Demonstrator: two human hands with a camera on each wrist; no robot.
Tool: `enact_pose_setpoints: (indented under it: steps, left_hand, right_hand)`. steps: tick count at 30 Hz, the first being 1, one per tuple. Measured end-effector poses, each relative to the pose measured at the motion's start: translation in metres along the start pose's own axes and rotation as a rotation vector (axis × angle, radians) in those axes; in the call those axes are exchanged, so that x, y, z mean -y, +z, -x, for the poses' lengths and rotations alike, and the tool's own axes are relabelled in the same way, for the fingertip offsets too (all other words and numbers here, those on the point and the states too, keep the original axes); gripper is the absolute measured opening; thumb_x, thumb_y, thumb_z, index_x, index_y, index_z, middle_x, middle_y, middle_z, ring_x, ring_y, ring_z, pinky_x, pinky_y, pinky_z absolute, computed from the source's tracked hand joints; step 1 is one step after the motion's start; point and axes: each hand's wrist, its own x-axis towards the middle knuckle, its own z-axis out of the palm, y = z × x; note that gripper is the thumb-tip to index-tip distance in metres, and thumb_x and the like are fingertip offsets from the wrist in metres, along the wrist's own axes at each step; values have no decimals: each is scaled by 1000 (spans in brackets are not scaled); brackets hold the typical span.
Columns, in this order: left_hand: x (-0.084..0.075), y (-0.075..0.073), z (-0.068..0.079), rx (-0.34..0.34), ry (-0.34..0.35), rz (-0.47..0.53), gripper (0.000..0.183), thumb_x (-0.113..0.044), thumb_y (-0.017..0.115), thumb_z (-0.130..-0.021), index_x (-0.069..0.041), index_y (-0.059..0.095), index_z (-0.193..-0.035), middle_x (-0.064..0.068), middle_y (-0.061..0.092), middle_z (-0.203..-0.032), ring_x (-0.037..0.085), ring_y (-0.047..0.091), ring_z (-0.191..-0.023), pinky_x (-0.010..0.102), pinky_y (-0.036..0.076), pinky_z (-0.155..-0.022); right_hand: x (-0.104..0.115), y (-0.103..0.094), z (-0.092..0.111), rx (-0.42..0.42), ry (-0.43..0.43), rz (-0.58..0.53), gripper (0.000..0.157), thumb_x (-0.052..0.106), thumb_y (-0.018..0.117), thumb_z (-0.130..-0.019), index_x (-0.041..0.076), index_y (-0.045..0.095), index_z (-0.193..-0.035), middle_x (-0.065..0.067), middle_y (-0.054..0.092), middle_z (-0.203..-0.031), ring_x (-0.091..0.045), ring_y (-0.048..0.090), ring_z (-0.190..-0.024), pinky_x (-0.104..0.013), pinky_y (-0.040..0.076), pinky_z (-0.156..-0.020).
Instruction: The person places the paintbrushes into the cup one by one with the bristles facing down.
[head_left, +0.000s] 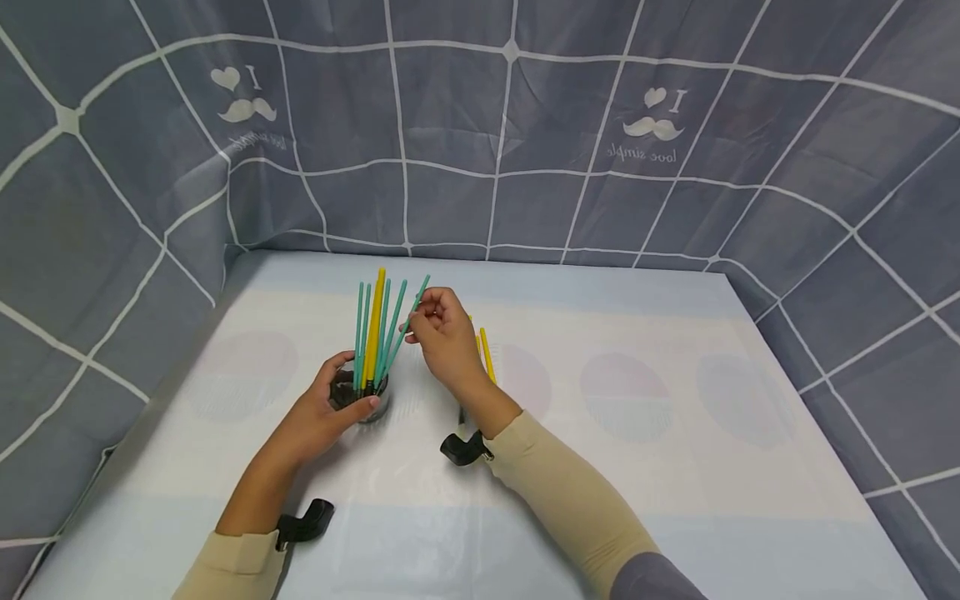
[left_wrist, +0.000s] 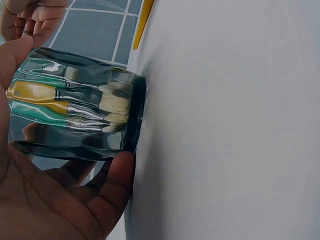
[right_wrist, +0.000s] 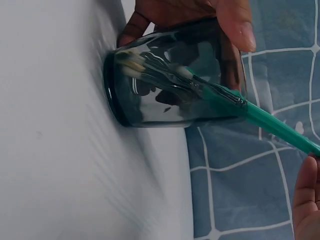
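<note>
My left hand (head_left: 318, 421) grips a dark see-through glass (right_wrist: 165, 112) that stands on the table, with the thumb and fingers round opposite sides. Inside it several paintbrushes stand bristles down, with green handles (head_left: 357, 333) and yellow handles (head_left: 373, 333). The left wrist view shows their pale bristles (left_wrist: 114, 104) near the glass's bottom. At the glass's right side, my right hand (head_left: 446, 333) pinches the upper handle of a green paintbrush (right_wrist: 280, 129). This brush leans to the right, its bristle end within the glass.
More yellow-handled brushes (head_left: 488, 357) lie on the table beyond my right forearm, partly hidden by it. The white table cover (head_left: 600, 475) has faint printed circles. Grey curtains (head_left: 450, 125) with white lines enclose the back and sides. A black wrist camera (head_left: 307, 522) sits on each wrist.
</note>
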Motion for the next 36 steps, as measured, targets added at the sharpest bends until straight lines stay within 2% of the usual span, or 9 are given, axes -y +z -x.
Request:
enact_pose_setpoints:
  steps: [3,6,10,13,19,26,29,36]
  left_hand:
    - [-3,0,1,3,-4,13,88,-44,70,-91,-19,16,-156,26,38,-146,45,40,-129,66,35,-96]
    - [-4,0,2,5,-13,22,88,-43,71,-91,-20,16,-156,25,38,-147,45,39,-130,66,35,-96]
    - [-3,0,2,5,-13,27,88,-43,71,-91,-19,16,-156,25,37,-148,45,37,-131,66,35,-96]
    - [-1,0,2,4,-14,20,88,-44,71,-91,-20,17,-156,26,36,-149,46,37,-132,67,35,-96]
    - [-1,1,1,5,-7,20,87,-45,70,-91,-20,17,-156,26,35,-149,47,36,-132,68,33,-97]
    - [-1,1,1,-2,-5,11,88,-44,70,-92,-19,16,-157,27,36,-148,48,36,-132,69,34,-96]
    - [-2,0,1,-2,-5,8,89,-45,70,-92,-19,15,-157,28,33,-150,49,34,-133,71,32,-97]
    - [-2,1,1,-1,-25,10,88,-45,70,-91,-20,16,-157,28,36,-147,48,37,-131,69,34,-96]
  right_hand:
    - [-3,2,3,9,8,4,21,-3,48,-100,-10,45,-119,-5,51,-93,-44,61,-93,-45,54,-80]
    - [-20,5,2,13,21,26,23,1,50,-100,-8,47,-121,-5,52,-93,-45,60,-92,-40,55,-77]
    - [-44,7,0,10,14,84,20,6,53,-101,0,50,-120,-6,55,-95,-31,63,-85,-32,54,-73]
    - [-46,9,2,17,7,116,17,6,54,-100,3,51,-116,-7,57,-93,-20,62,-78,-31,54,-72]
    - [-47,11,3,17,21,150,15,6,56,-99,5,54,-114,-5,59,-91,-15,61,-74,-28,53,-70]
    - [-48,8,2,30,71,141,19,4,54,-100,1,53,-119,-7,59,-93,-37,65,-89,-24,50,-68]
    - [-48,7,2,39,77,124,20,4,53,-100,0,53,-120,-9,59,-93,-41,64,-92,-24,49,-69]
    - [-47,2,4,22,57,150,18,11,55,-100,7,56,-118,-5,60,-94,-18,65,-83,-27,53,-71]
